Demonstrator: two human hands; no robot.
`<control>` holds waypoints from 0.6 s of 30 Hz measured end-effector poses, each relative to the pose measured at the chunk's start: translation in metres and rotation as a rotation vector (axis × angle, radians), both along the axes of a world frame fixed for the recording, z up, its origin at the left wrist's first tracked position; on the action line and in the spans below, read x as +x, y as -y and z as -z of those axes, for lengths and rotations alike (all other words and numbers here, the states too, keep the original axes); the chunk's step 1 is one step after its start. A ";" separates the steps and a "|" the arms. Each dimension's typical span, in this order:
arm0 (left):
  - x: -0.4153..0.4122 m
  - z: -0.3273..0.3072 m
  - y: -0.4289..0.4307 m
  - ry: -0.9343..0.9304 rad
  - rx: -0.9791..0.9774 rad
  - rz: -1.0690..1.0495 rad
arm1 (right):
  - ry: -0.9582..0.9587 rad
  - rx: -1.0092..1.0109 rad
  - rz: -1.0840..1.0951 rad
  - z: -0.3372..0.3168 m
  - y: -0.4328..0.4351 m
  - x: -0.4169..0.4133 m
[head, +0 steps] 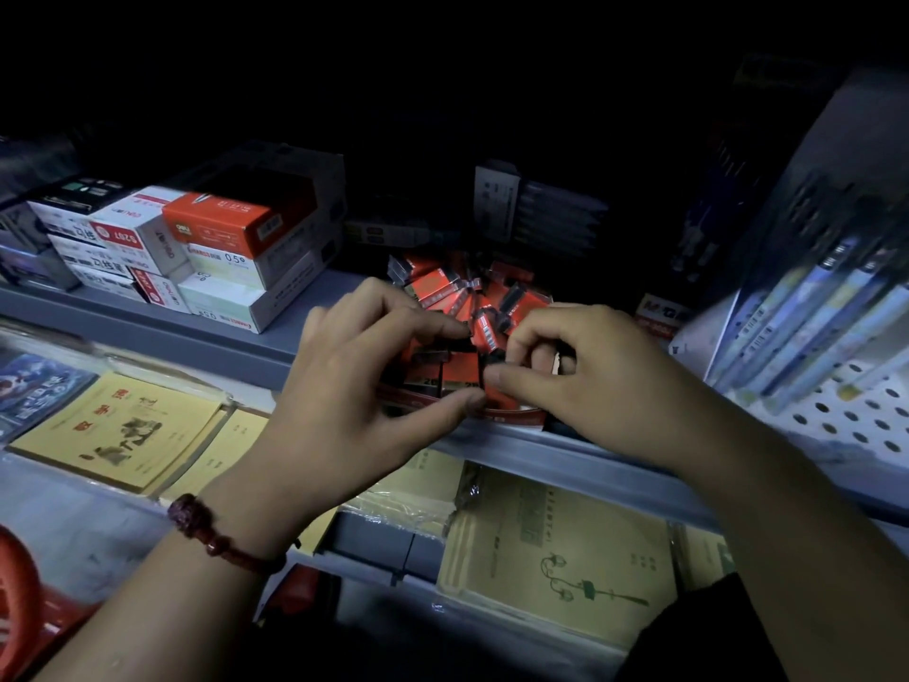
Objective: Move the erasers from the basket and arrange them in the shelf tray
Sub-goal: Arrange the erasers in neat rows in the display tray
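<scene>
Head view: the erasers point(462, 287), small red-wrapped blocks, lie in a red tray point(511, 415) at the front edge of a grey shelf point(221, 337). They form a loose heap at the back of the tray and a neater row stands at its front. The left hand point(354, 386) curls over that front row, thumb and forefinger pinching the erasers from either side. The right hand point(590, 381) meets it just to the right, fingers curled, thumb and forefinger pinching a dark-ended eraser. A bead bracelet point(216, 539) circles the left wrist. Left of the tray are stacked boxes point(221, 248), right of it hanging pen packs point(797, 317), and below it yellow notebooks point(118, 430). Far down to its left shows a red basket point(19, 598).
</scene>
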State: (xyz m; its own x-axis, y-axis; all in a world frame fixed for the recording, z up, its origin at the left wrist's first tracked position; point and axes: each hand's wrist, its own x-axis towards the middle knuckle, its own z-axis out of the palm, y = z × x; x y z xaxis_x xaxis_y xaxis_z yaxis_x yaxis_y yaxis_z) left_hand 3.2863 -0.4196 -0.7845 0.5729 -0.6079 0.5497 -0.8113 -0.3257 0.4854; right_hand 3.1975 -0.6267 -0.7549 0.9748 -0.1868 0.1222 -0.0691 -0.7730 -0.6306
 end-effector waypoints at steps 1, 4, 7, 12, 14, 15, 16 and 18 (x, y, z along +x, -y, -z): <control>0.000 0.000 0.001 0.007 0.003 0.000 | 0.013 -0.010 0.017 0.001 -0.003 0.001; -0.002 0.001 0.003 0.019 0.005 0.003 | 0.035 -0.059 0.051 0.000 -0.009 0.003; -0.002 0.001 0.004 0.015 0.001 0.001 | 0.042 -0.123 0.059 -0.002 -0.009 0.005; -0.003 0.001 0.003 0.015 0.017 -0.010 | 0.008 -0.142 0.052 -0.004 -0.010 0.001; -0.003 0.001 0.003 0.013 0.023 -0.013 | 0.004 -0.124 0.067 -0.002 -0.011 0.001; -0.003 0.000 0.003 0.013 0.028 -0.014 | -0.004 -0.118 0.069 -0.001 -0.012 0.002; -0.003 0.000 0.003 0.012 0.034 -0.014 | -0.010 -0.111 0.073 -0.001 -0.013 0.003; -0.003 -0.001 0.003 0.013 0.040 -0.010 | -0.017 -0.105 0.082 0.000 -0.013 0.004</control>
State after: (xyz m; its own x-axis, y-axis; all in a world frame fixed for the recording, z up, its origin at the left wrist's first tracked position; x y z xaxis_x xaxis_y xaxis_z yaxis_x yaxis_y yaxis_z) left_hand 3.2830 -0.4221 -0.7837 0.5722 -0.6237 0.5326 -0.8140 -0.3528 0.4615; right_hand 3.2010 -0.6139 -0.7551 0.9589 -0.2527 0.1290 -0.1444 -0.8260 -0.5448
